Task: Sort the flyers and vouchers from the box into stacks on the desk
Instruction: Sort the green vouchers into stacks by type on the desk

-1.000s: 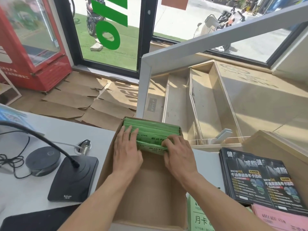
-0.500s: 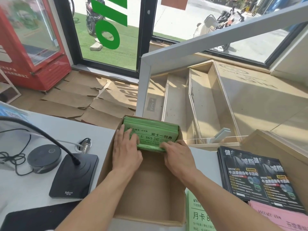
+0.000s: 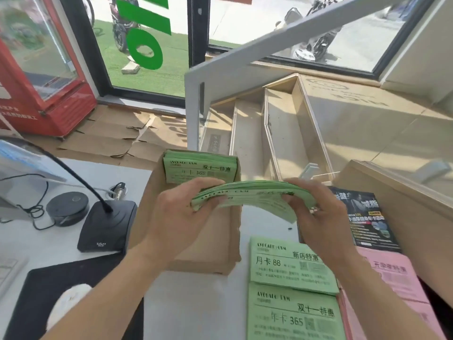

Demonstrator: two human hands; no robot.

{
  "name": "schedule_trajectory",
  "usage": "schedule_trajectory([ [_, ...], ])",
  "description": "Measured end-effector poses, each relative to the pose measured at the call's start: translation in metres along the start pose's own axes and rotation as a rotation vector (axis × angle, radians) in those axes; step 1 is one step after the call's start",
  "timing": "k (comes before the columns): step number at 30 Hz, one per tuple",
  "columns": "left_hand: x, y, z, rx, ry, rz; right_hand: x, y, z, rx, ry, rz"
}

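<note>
Green vouchers (image 3: pixel 252 196) between left hand (image 3: pixel 182 217) and right hand (image 3: pixel 321 217); above box (image 3: pixel 196 241)

Pink stack (image 3: pixel 402 285) cut by right edge; box (image 3: pixel 196 253) floor hidden behind hands.

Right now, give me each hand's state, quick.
Left hand: holding the left end of the green voucher bundle.
Right hand: holding the same bundle's right end.
</note>
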State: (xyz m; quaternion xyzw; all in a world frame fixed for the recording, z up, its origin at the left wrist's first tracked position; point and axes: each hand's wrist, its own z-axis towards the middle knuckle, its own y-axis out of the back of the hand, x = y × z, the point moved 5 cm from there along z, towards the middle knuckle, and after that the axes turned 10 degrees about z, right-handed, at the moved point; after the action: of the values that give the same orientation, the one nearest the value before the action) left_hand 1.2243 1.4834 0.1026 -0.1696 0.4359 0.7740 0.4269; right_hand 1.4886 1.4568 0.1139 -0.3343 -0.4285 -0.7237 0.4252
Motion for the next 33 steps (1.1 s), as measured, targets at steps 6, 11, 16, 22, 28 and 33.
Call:
schedule_trajectory([
  [6,-0.041,-0.089,-0.113,0.532,0.534,-0.308,-0.056,0.082,-0.116,0.085,-0.521,0.123],
  [11,-0.041,-0.13,-0.17,0.657,0.676,-0.228,-0.1,0.095,-0.177,0.137,-0.612,-0.042],
  [16,-0.03,-0.139,-0.187,0.653,0.675,-0.045,-0.112,0.087,-0.191,0.215,-0.505,-0.314],
  [22,-0.03,-0.132,-0.191,0.508,0.622,0.113,-0.121,0.077,-0.194,0.19,-0.272,-0.631],
  [28,-0.029,-0.129,-0.215,0.486,0.836,-0.061,-0.111,0.051,-0.214,0.267,-0.171,-0.62],
  [33,-0.046,-0.144,-0.225,0.55,1.009,-0.313,-0.115,0.026,-0.241,0.37,-0.117,-0.712],
])
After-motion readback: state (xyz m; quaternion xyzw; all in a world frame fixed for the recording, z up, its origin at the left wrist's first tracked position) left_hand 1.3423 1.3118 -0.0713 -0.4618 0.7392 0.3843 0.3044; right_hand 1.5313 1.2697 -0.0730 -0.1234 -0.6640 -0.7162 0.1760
